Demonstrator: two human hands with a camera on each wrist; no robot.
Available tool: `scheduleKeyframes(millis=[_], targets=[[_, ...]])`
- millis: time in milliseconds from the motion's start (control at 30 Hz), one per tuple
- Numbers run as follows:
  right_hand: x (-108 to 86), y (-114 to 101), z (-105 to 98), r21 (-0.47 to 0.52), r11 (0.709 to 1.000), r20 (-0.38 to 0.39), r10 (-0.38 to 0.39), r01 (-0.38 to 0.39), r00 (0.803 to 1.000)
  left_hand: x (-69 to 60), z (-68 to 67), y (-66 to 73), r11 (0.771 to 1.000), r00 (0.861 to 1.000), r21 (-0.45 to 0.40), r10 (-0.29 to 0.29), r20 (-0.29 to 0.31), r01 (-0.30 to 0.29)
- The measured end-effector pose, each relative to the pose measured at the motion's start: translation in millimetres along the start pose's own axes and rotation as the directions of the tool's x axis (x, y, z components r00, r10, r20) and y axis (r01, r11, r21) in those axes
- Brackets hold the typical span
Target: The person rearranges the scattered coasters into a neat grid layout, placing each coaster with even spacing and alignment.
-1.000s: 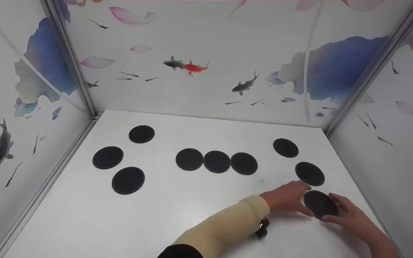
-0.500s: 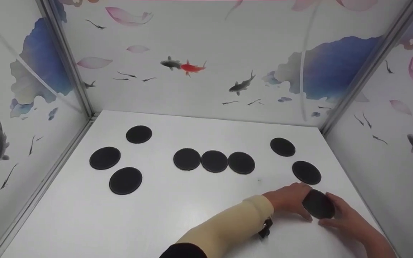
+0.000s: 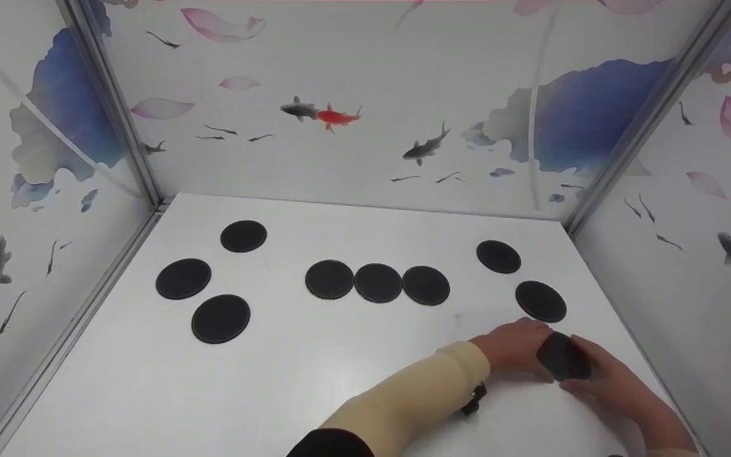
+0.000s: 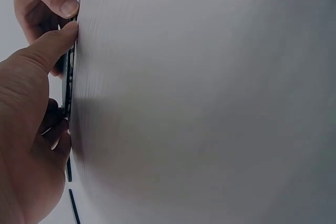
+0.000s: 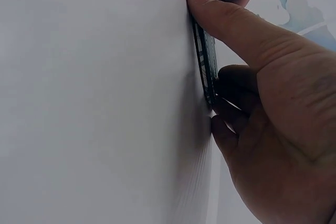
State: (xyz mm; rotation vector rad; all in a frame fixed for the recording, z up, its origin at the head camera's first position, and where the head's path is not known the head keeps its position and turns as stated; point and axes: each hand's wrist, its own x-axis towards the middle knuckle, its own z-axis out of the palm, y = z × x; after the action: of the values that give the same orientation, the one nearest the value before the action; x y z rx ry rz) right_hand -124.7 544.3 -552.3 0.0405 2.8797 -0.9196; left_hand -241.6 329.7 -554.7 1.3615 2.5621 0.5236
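Note:
A black round coaster (image 3: 564, 357) lies low over the white table at the front right, between both hands. My left hand (image 3: 518, 346) grips its left side, thumb at the near edge and fingers round the far side. From the right, my right hand (image 3: 610, 374) holds the opposite side in the same way. In the right wrist view, the coaster's edge (image 5: 203, 56) shows dark layers with a paler band between; whether it is a stack I cannot tell. The left wrist view shows the thumb of my left hand (image 4: 31, 103) close to the other hand's thumb.
Just behind the hands lies another black coaster (image 3: 540, 301), with one more (image 3: 499, 256) beyond it. Three touching coasters (image 3: 378, 283) form a row mid-table. Three separate ones (image 3: 221, 318) lie at the left. Printed walls (image 3: 353, 165) enclose the white table (image 3: 276, 393).
My hands have drawn closer together round the front right coaster and cover more of it. The right thumb came off its near edge, then went back. The other coasters stay in place.

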Motion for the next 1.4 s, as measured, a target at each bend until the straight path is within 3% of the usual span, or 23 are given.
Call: scheduleKeyframes(millis=[533,833,1200,1400], targets=[[-0.3,-5.8,-0.5,-0.010,1.000,0.000,0.015,-0.015,1.000,4.2,0.7,-2.8,0.997,1.000,0.068,-0.026,0.007,0.025],[-0.9,-6.2,0.1,-0.061,0.997,-0.026,-0.039,0.037,0.999,1.8,-3.9,-1.1,0.998,1.000,0.056,-0.006,0.001,0.006],[1.3,-9.5,3.5,-0.016,0.998,-0.042,-0.056,0.055,0.998,5.8,-8.5,-3.4,0.999,0.998,0.022,-0.043,0.033,0.043],[5.0,-15.9,5.0,-0.011,0.998,-0.049,-0.070,0.070,0.996,-1.1,-14.2,-10.4,0.999,0.999,0.015,-0.030,0.020,0.030]])
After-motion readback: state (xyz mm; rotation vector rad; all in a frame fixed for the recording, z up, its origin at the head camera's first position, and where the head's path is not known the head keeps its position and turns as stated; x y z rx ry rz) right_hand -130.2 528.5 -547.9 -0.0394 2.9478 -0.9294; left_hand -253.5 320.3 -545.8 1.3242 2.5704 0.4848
